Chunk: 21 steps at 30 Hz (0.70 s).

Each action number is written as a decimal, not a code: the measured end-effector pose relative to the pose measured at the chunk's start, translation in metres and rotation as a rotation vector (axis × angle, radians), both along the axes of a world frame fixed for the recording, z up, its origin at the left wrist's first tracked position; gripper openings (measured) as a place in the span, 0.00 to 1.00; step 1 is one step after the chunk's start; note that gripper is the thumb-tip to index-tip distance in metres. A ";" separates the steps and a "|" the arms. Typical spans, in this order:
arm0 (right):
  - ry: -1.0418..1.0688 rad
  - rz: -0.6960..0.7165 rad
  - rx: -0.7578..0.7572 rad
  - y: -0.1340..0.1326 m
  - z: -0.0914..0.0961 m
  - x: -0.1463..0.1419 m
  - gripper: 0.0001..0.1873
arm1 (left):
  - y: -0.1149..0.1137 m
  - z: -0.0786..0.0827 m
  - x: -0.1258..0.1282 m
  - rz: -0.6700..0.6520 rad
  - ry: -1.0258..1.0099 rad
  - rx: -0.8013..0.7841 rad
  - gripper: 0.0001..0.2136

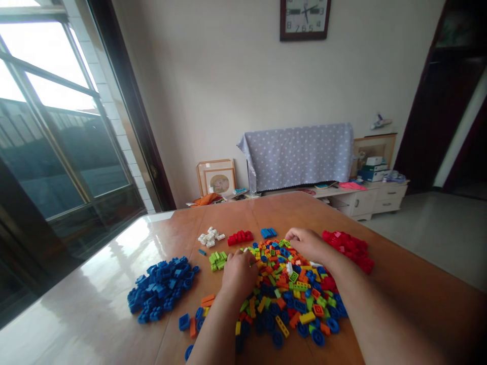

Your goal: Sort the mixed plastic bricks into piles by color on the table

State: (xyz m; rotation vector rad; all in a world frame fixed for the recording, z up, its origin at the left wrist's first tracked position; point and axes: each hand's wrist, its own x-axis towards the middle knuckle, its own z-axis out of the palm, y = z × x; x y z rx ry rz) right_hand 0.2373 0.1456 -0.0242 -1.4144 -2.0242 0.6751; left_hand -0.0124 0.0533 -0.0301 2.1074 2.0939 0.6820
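Observation:
A mixed heap of toy building bricks [292, 284] in orange, yellow, lime, blue and red covers the middle of the table. My left hand [239, 274] is at the heap's left edge, fingers curled down, beside a small group of lime green bricks [218, 260]. Across the heap, at its far edge, my right hand [304, 244] reaches in with fingers bent together, near a row of blue bricks [268, 232]. Whatever either hand pinches is hidden or too small to name. Red bricks in a row [240, 238] lie just beyond my left hand.
At the left is a large pile of blue bricks [162, 289], and at the right a pile of red ones [350, 249]. White bricks [211, 236] sit toward the back of the wooden table [95, 299]. A low cabinet [380, 200] stands against the wall behind.

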 end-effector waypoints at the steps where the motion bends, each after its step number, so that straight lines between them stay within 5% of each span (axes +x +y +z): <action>1: 0.024 -0.073 0.050 0.005 -0.001 0.005 0.11 | 0.000 -0.001 0.001 0.001 0.037 -0.001 0.07; 5: 0.104 -0.335 0.137 0.025 -0.008 0.027 0.15 | -0.001 -0.004 0.002 0.003 0.115 -0.014 0.07; 9: 0.154 -0.435 0.140 0.035 -0.014 0.040 0.17 | -0.002 -0.001 0.005 0.007 0.133 -0.026 0.05; 21: -0.002 -0.264 0.041 0.026 -0.018 0.025 0.13 | -0.006 0.008 0.007 -0.056 0.149 -0.057 0.04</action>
